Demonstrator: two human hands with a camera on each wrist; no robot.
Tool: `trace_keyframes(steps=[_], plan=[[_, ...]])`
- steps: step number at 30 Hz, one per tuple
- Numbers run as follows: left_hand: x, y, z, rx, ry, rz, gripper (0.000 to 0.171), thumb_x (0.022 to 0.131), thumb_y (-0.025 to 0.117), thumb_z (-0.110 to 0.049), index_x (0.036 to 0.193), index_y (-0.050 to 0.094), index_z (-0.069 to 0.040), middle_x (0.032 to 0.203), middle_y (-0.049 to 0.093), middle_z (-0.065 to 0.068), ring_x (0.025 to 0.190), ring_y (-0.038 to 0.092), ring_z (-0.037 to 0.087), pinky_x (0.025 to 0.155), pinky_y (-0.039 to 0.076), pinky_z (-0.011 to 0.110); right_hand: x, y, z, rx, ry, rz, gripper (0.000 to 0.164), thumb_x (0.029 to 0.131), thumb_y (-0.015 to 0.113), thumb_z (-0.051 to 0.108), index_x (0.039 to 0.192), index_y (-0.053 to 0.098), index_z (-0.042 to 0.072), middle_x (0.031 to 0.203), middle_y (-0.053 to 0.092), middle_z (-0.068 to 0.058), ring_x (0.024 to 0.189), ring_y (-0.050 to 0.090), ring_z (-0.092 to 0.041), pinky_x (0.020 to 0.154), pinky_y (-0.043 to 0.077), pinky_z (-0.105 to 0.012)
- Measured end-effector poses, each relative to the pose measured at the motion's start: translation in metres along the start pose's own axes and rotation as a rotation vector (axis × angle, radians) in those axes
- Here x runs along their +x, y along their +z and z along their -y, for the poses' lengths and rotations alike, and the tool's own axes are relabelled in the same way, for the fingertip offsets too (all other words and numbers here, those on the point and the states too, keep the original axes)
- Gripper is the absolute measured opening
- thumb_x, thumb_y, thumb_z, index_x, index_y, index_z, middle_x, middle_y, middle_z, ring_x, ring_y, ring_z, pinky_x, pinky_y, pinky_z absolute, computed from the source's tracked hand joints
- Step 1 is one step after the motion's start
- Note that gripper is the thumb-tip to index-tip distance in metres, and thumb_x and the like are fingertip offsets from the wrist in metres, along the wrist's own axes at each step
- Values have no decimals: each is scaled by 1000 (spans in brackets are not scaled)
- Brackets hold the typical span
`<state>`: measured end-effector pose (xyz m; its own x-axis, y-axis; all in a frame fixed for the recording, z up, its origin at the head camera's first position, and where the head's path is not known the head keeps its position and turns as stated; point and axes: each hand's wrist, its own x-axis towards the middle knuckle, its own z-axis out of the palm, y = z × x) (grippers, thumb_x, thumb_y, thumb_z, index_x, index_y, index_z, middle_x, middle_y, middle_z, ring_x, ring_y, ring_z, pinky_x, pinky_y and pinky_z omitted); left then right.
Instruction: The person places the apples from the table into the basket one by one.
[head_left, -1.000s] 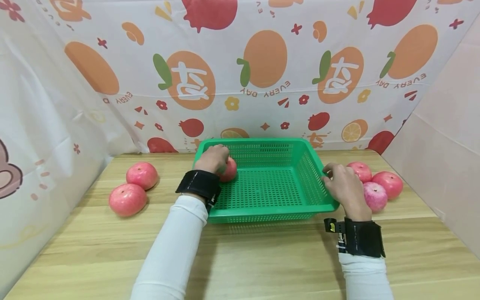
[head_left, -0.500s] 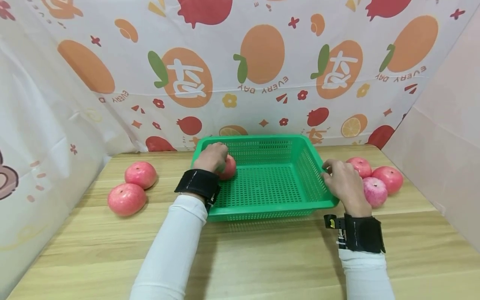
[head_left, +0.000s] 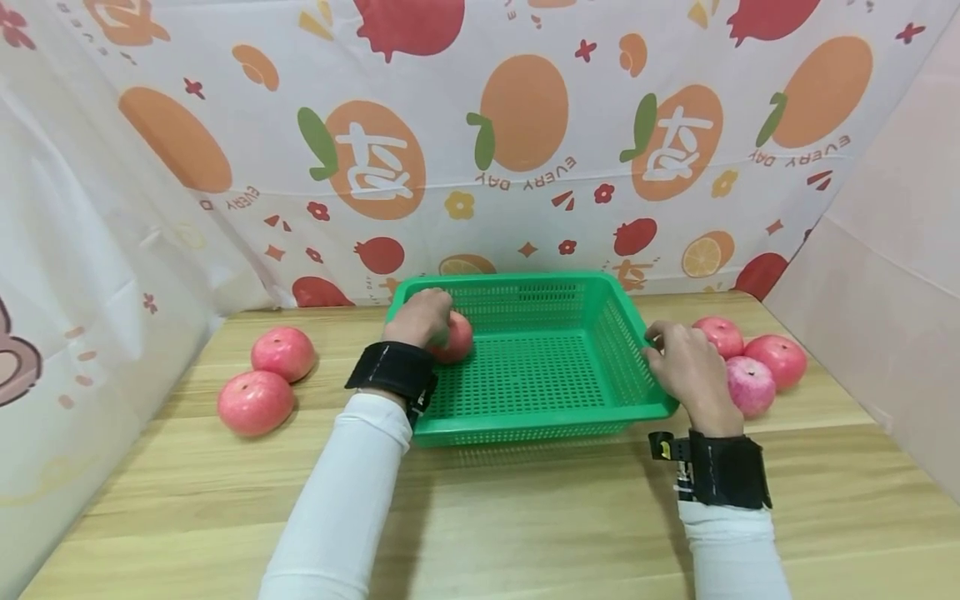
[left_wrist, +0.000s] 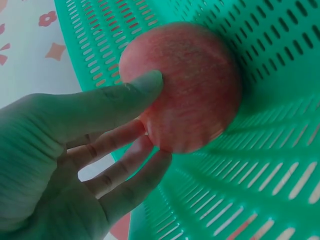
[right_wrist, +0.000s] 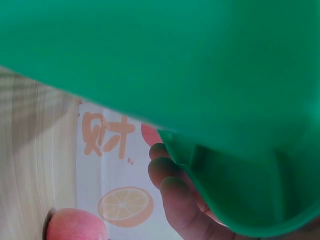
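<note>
I get a bright, even head view, with soft shadows toward the near edge of the worktop (head_left: 540,533). My left wrist view is dim and green-tinted; in my right, the close basket (right_wrist: 150,65) blurs.

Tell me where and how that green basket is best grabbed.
Probably by the rim at the short ends of the green basket, from left and right: it juts outward as a graspable lip, and the right hand grips it.
</note>
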<state>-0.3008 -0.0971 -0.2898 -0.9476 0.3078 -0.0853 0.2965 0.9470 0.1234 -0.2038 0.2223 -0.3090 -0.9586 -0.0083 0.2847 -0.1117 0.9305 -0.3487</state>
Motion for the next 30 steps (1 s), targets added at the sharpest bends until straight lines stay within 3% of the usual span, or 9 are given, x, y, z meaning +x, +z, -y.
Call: trace_keyframes(steps=[8,11,15,19,30], plan=[[-4,-6,-3,14,50,-19,14,75,59,2,87,60,-5,84,54,8,73,44,22,60,39,32,-1,1,-2,3,5,-11,23,84,58,11,102,60,-3,91,63,-22,71,55,-29,60,51,-46],[-9,-15,-2,12,79,-73,13,75,63,-4,88,62,-6,84,56,7,73,47,21,61,43,36,-2,0,-2,12,-2,5,23,84,58,10,103,60,-5,92,62,-24,73,55,-30,61,51,-48],[-16,-29,4,1,116,-157,26,76,67,-12,100,63,-7,98,62,10,85,53,23,71,49,45,0,0,-1,15,-7,3,24,85,58,10,103,59,-4,92,62,-24,70,55,-30,60,52,-47],[-20,-34,9,7,136,-194,28,77,67,-15,103,63,-6,99,63,10,86,54,22,72,50,43,2,-1,-1,22,-2,-1,24,85,58,10,104,59,-4,90,62,-23,67,55,-28,58,53,-44],[-30,-45,16,-2,119,-200,28,80,66,-21,103,62,-5,99,62,11,86,54,26,73,48,49,2,-2,-2,26,5,13,23,85,57,11,103,60,-3,91,63,-22,70,55,-28,58,51,-45]])
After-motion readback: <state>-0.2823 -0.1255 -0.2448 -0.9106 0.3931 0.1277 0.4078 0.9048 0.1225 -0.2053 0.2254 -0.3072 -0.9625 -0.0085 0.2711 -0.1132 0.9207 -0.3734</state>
